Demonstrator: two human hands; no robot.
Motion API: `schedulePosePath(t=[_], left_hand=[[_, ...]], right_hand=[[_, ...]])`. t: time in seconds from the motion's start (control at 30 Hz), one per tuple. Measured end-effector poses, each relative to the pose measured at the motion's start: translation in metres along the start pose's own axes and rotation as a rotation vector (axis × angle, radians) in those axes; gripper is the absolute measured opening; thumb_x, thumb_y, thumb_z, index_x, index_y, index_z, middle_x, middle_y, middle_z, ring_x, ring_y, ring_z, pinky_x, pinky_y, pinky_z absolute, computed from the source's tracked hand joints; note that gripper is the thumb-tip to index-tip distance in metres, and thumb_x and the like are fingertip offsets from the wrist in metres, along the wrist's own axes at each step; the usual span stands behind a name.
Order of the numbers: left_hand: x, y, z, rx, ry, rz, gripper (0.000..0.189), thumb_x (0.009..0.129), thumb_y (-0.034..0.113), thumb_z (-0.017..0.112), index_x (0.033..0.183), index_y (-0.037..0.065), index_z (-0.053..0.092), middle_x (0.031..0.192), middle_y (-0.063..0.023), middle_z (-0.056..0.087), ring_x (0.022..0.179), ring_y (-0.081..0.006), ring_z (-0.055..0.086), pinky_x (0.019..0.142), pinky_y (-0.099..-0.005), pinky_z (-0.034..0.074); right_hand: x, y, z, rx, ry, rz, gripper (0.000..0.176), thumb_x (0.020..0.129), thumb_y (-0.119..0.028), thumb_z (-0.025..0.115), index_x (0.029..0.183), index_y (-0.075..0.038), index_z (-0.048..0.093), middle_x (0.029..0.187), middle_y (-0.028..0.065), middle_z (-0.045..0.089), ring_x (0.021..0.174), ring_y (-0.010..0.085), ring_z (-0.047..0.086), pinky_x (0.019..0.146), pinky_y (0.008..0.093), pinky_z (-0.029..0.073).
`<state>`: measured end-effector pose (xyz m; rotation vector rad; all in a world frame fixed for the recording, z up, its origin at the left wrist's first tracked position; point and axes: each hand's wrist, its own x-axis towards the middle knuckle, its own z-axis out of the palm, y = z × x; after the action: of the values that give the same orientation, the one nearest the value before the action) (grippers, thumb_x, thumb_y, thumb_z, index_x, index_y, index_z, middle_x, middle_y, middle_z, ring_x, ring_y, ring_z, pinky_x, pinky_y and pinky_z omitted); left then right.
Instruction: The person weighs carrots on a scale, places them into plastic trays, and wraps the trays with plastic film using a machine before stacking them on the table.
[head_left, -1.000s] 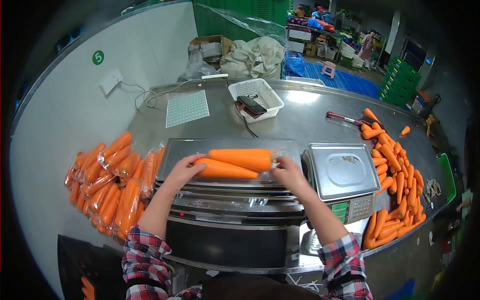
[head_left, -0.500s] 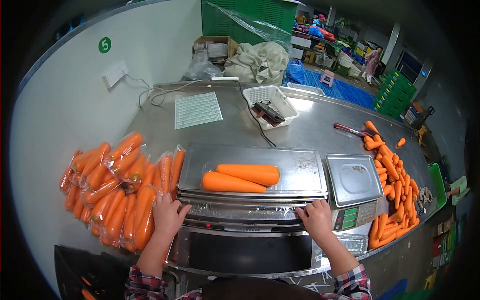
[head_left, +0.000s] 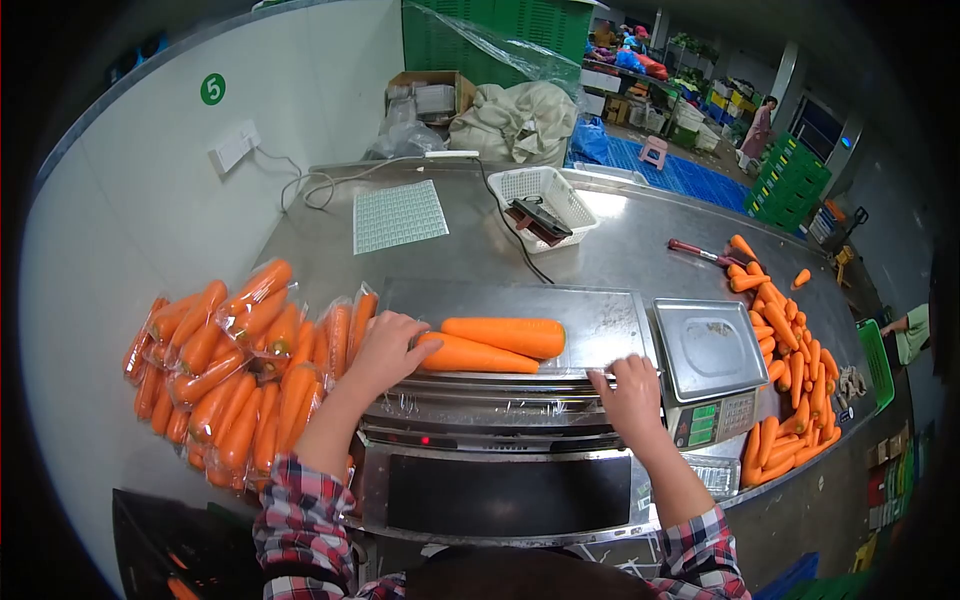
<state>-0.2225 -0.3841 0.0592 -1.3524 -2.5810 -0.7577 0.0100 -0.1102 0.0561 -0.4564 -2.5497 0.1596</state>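
Two large carrots (head_left: 503, 336) lie side by side on the metal top plate (head_left: 610, 305) of a film wrapping machine. My left hand (head_left: 385, 352) reaches to their left ends, thumb and fingers a little apart, the thumb close against the nearer carrot. Whether film lies under those fingers cannot be made out. At the plate's front right corner, my right hand (head_left: 632, 395) has its fingers curled down with the thumb, pinching the edge of the clear plastic film (head_left: 480, 408). This film stretches across the machine's front rollers.
Film-wrapped carrots (head_left: 235, 410) are heaped at left. Loose carrots (head_left: 790, 350) and a red-handled knife (head_left: 700, 250) lie at right, beyond a weighing scale (head_left: 710, 350). Behind are a label sheet (head_left: 400, 217) and a white basket (head_left: 570, 205). People stand in the background.
My left hand has moved up from the machine's front edge to the carrots' left ends. My right hand has risen slightly toward the plate. The two carrots have shifted slightly in view.
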Motion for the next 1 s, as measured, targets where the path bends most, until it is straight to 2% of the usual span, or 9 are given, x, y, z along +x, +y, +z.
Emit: schedulePosePath(t=[0.1, 0.23, 0.37, 0.53, 0.7, 0.77, 0.8, 0.83, 1.0], left_hand=[[0.015, -0.005, -0.008, -0.011, -0.255, -0.004, 0.044, 0.084, 0.042, 0.057, 0.108, 0.006, 0.065, 0.097, -0.0119, 0.063, 0.102, -0.0295, 0.05, 0.091, -0.0407, 0.036], [0.013, 0.002, -0.011, -0.089, -0.333, -0.097, 0.043, 0.083, 0.04, 0.06, 0.111, 0.007, 0.064, 0.098, -0.0159, 0.061, 0.103, -0.0306, 0.048, 0.093, -0.0399, 0.034], [0.003, 0.008, -0.011, -0.05, -0.156, 0.121, 0.043, 0.074, 0.026, 0.071, 0.109, 0.004, 0.059, 0.104, -0.0136, 0.057, 0.105, -0.0306, 0.046, 0.095, -0.0414, 0.033], [-0.009, 0.008, 0.014, -0.119, 0.091, 0.156, 0.047, 0.067, 0.015, 0.074, 0.106, 0.004, 0.052, 0.109, -0.0121, 0.053, 0.107, -0.0322, 0.046, 0.096, -0.0412, 0.034], [-0.029, 0.013, 0.0, -0.332, 0.176, -0.049, 0.038, 0.07, 0.012, 0.072, 0.102, 0.003, 0.054, 0.105, -0.0143, 0.054, 0.104, -0.0333, 0.048, 0.089, -0.04, 0.04], [-0.06, -0.007, -0.008, -0.23, 0.131, -0.361, 0.025, 0.072, 0.015, 0.072, 0.088, 0.002, 0.058, 0.094, -0.0141, 0.054, 0.097, -0.0323, 0.049, 0.081, -0.0411, 0.041], [-0.076, -0.015, -0.01, -0.013, 0.113, -0.335, 0.023, 0.072, 0.018, 0.073, 0.081, 0.002, 0.058, 0.089, -0.0137, 0.053, 0.092, -0.0319, 0.049, 0.079, -0.0419, 0.04], [-0.089, -0.016, -0.011, 0.201, 0.093, -0.309, 0.024, 0.072, 0.02, 0.073, 0.073, 0.001, 0.058, 0.084, -0.0133, 0.052, 0.088, -0.0315, 0.049, 0.076, -0.0428, 0.04], [-0.103, 0.017, -0.005, 0.452, 0.239, -0.316, 0.035, 0.072, 0.033, 0.072, 0.069, 0.001, 0.06, 0.084, -0.0141, 0.05, 0.087, -0.033, 0.046, 0.078, -0.0451, 0.037]], right_hand=[[0.041, -0.007, 0.016, 0.501, -0.172, -0.009, 0.05, 0.087, -0.028, 0.062, 0.126, -0.001, 0.048, 0.121, 0.0196, 0.053, 0.115, 0.0335, 0.048, 0.099, 0.0379, 0.038], [0.068, -0.001, 0.045, 0.604, -0.401, -0.074, 0.048, 0.086, -0.028, 0.062, 0.128, -0.008, 0.05, 0.123, 0.0166, 0.054, 0.117, 0.0319, 0.047, 0.1, 0.0375, 0.038], [0.069, 0.0, 0.04, 0.657, -0.441, -0.033, 0.049, 0.084, -0.025, 0.065, 0.128, -0.01, 0.05, 0.124, 0.0157, 0.053, 0.117, 0.0308, 0.048, 0.099, 0.0367, 0.039], [0.068, -0.003, 0.041, 0.707, -0.441, 0.03, 0.052, 0.082, -0.022, 0.068, 0.129, -0.008, 0.049, 0.125, 0.0171, 0.052, 0.116, 0.0306, 0.05, 0.098, 0.0354, 0.041], [0.043, 0.0, 0.017, 0.511, -0.104, 0.002, 0.031, 0.077, -0.019, 0.071, 0.1, 0.0, 0.06, 0.097, 0.0159, 0.059, 0.095, 0.0325, 0.056, 0.084, 0.0382, 0.045], [0.015, 0.014, -0.004, 0.284, -0.062, 0.044, 0.023, 0.075, -0.019, 0.072, 0.079, 0.0, 0.061, 0.08, 0.0138, 0.056, 0.082, 0.0322, 0.055, 0.076, 0.0403, 0.045], [-0.001, 0.02, -0.01, 0.141, -0.046, 0.056, 0.024, 0.074, -0.02, 0.073, 0.067, -0.001, 0.059, 0.07, 0.0122, 0.053, 0.074, 0.0316, 0.053, 0.072, 0.0414, 0.044], [-0.016, 0.024, -0.011, 0.073, -0.035, 0.031, 0.026, 0.073, -0.021, 0.074, 0.063, -0.002, 0.058, 0.069, 0.0117, 0.052, 0.072, 0.0307, 0.052, 0.07, 0.0408, 0.043], [-0.049, 0.007, 0.006, -0.062, -0.036, -0.001, 0.032, 0.069, -0.033, 0.074, 0.06, -0.004, 0.062, 0.071, 0.01, 0.052, 0.074, 0.0283, 0.05, 0.069, 0.0397, 0.039]])
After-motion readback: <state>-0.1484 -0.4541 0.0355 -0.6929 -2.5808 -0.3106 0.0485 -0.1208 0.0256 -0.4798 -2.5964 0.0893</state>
